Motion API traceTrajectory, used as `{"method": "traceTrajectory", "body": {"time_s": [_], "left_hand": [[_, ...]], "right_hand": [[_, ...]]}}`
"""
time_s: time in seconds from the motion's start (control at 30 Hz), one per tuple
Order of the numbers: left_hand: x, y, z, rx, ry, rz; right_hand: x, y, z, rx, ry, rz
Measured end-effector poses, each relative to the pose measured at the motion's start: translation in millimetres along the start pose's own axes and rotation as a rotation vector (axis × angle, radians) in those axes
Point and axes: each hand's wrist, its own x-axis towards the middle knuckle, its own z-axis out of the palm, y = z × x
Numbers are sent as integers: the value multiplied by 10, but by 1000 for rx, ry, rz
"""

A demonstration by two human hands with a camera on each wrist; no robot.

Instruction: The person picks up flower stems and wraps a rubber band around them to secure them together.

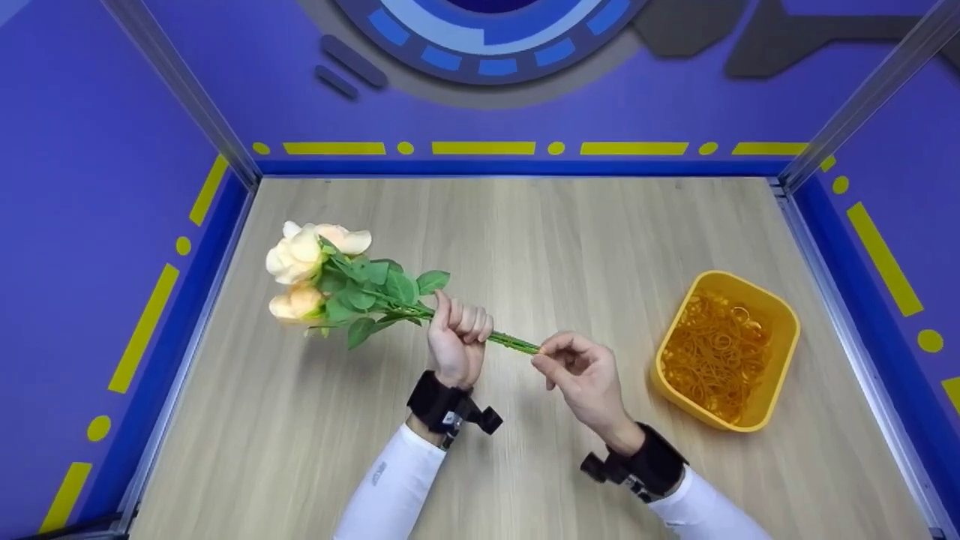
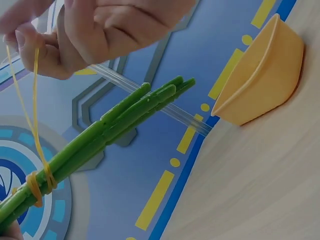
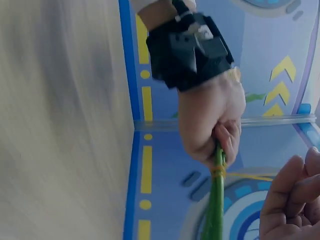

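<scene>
Clamping flower stems [image 1: 514, 343] with left hand [image 1: 459, 337]; right hand [image 1: 589, 379], apart, pinches stretched rubber band [image 2: 35, 132] looped round them; yellow tub [image 1: 782, 361] farther right.

The left sleeve [image 1: 394, 487] was white and close-fitting, with a small grey marking [image 1: 378, 472]. The right sleeve [image 1: 705, 510] was also white. Two broad black wristbands [image 1: 431, 399] were fitted, each carrying a black mount [image 1: 466, 410] ending in a knob [image 1: 490, 421]. A pale patch [image 3: 204, 33] showed on the left mount.

Head view: high, fwd+down over table [image 1: 525, 247]; L/R wrist views: close, tilted, both incl. stems [image 2: 100, 134].
</scene>
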Motion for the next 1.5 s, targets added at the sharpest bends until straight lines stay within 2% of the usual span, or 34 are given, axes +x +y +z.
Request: {"method": "traceTrajectory", "body": {"time_s": [0.07,0.2,0.33,0.43,0.63,0.8,1.1,1.33,1.5], "left_hand": [[-9,-1,-5,20,-3,-5],[-27,-17,-2,47,-5,-15],[-36,-35,13,43,-4,-20],[-43,-47,25,39,-12,-29],[-68,-52,37,50,-40,-76],[-90,-17,59,9,-69,-123],[-126,55,151,-123,-100,-185],[-118,71,229,-212,-108,-192],[-108,89,257,-246,-91,-173]], "right_hand": [[68,-28,-49,-120,8,-59],[211,-56,-145,-361,21,-240],[371,-60,-241,-500,-17,-394],[482,-47,-305,-523,-57,-437],[656,14,-415,-551,-123,-420],[758,90,-459,-525,-143,-348],[826,217,-470,-323,-121,-30],[809,349,-462,-167,-101,206],[714,462,-363,-109,-59,310]]}}
